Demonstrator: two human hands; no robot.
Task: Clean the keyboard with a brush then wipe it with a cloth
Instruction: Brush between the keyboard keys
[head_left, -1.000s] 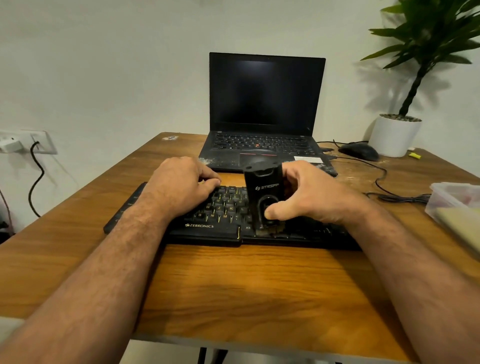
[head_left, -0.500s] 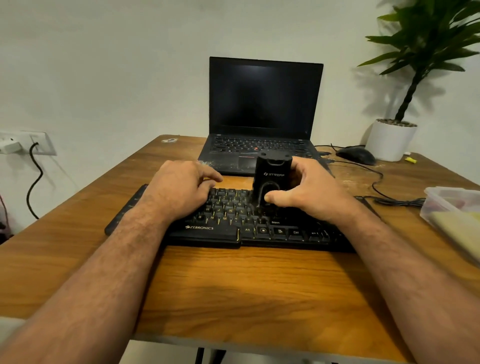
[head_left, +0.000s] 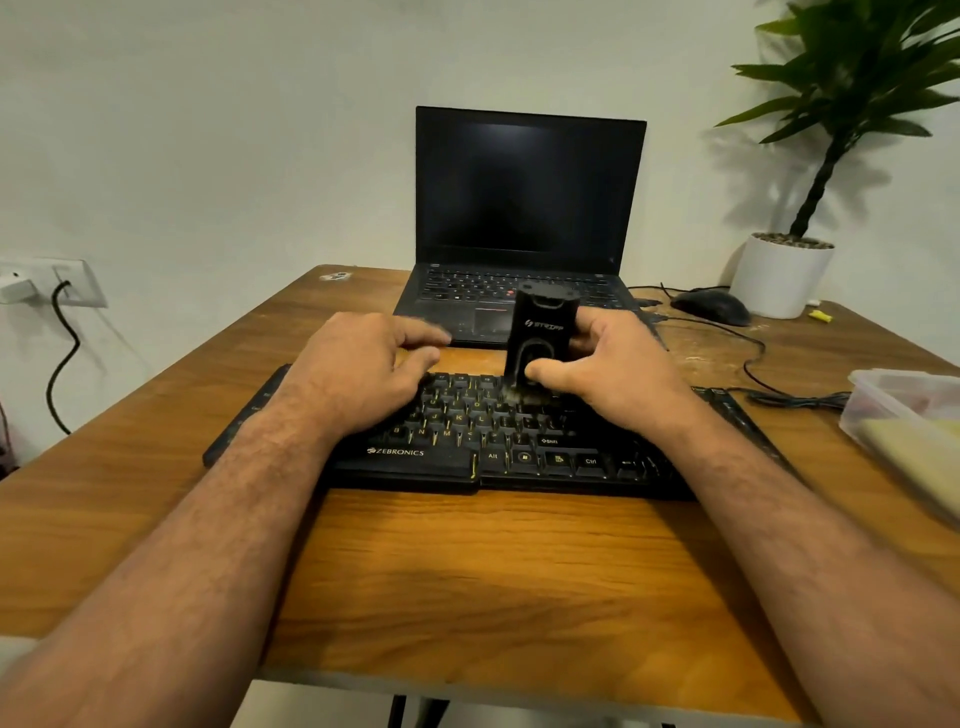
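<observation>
A black Zebronics keyboard (head_left: 467, 457) lies across the middle of the wooden table (head_left: 467, 571). My right hand (head_left: 608, 374) grips a black upright brush (head_left: 540, 338), thumb on its front, with the bristles down on the upper key rows right of centre. My left hand (head_left: 363, 374) rests palm-down on the left part of the keyboard, fingers loosely spread over the keys. A yellowish cloth (head_left: 914, 457) lies at the right edge of the table.
An open black laptop (head_left: 524, 208) stands behind the keyboard. A black mouse (head_left: 711, 306) with its cable and a potted plant in a white pot (head_left: 779, 275) sit at the back right. A clear plastic box (head_left: 898, 400) is at the right; a wall socket (head_left: 52, 286) at the left.
The brush has moved from the keyboard's front rows toward the back rows with my right hand. My left hand has stayed on the keyboard's left part.
</observation>
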